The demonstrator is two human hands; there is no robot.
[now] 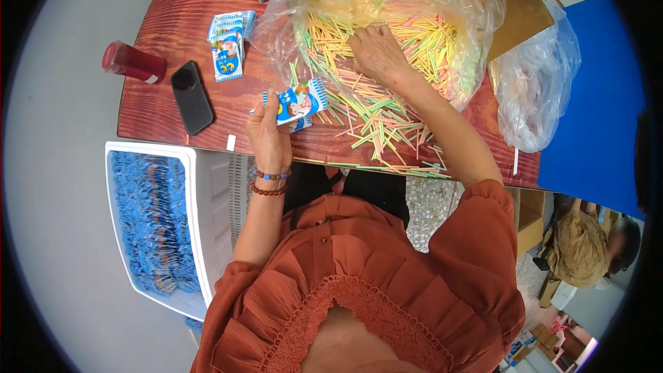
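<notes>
My left hand point(268, 131) is closed on a small blue-and-white packet point(302, 101) with crimped ends, tilted above the table's front part. Another packet point(301, 124) shows partly beneath it. Further right, my right hand point(376, 50) reaches into the heap of thin pastel sticks point(407, 62) in yellow, pink and green. Its fingers are curled down among the sticks, and their tips are hidden. The heap lies in a large clear plastic bag point(276, 21), and many sticks spill out of its mouth toward the table's front edge.
On the red wooden table point(148, 107) lie a black phone point(192, 98), a red-lidded jar point(135, 62) and packet stacks point(228, 55). A cardboard box point(518, 17) stands behind the bag. A white bin point(197, 200) of blue packets is at lower left. A person point(580, 245) is at right.
</notes>
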